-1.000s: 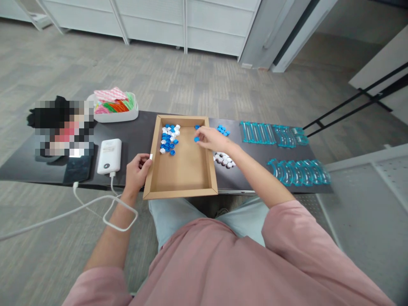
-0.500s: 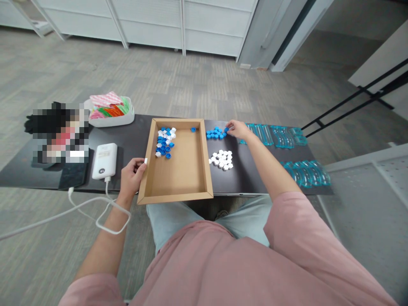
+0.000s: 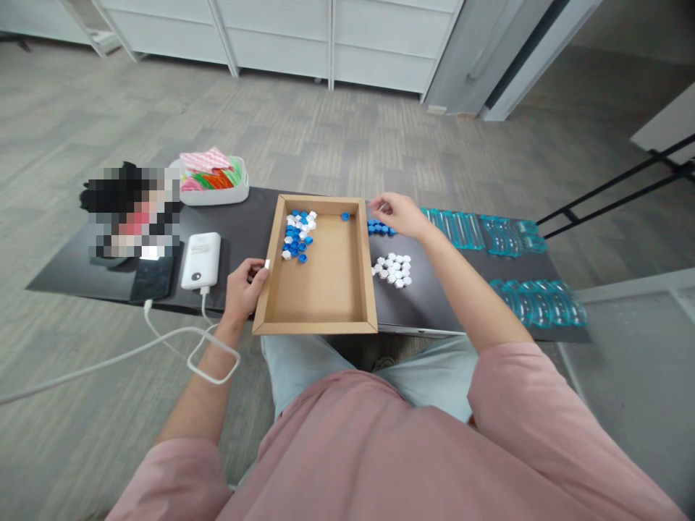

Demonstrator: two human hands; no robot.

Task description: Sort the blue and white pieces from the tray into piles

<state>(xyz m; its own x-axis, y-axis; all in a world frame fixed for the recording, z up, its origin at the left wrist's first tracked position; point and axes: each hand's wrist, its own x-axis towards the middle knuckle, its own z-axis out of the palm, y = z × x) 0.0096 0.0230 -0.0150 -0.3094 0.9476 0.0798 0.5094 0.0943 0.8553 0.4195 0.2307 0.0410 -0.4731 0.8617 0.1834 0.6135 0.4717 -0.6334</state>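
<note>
Left grip (image 3: 244,286) pinching white piece (image 3: 266,265), black table (image 3: 247,224), carpet (image 3: 326,137)

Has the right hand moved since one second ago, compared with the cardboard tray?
Yes. The right hand was inside the cardboard tray; now it is beyond the tray's right wall, at the loose blue pieces.

Our left hand (image 3: 245,284) pinches a white piece (image 3: 266,265) beside the cardboard tray (image 3: 326,289)'s left wall; our right hand (image 3: 399,215) hangs over blue pieces (image 3: 380,229) on the worktop (image 3: 434,304).

A power bank (image 3: 201,250), phone (image 3: 153,277) and tub (image 3: 217,196) of colourful sheets lie left.
</note>
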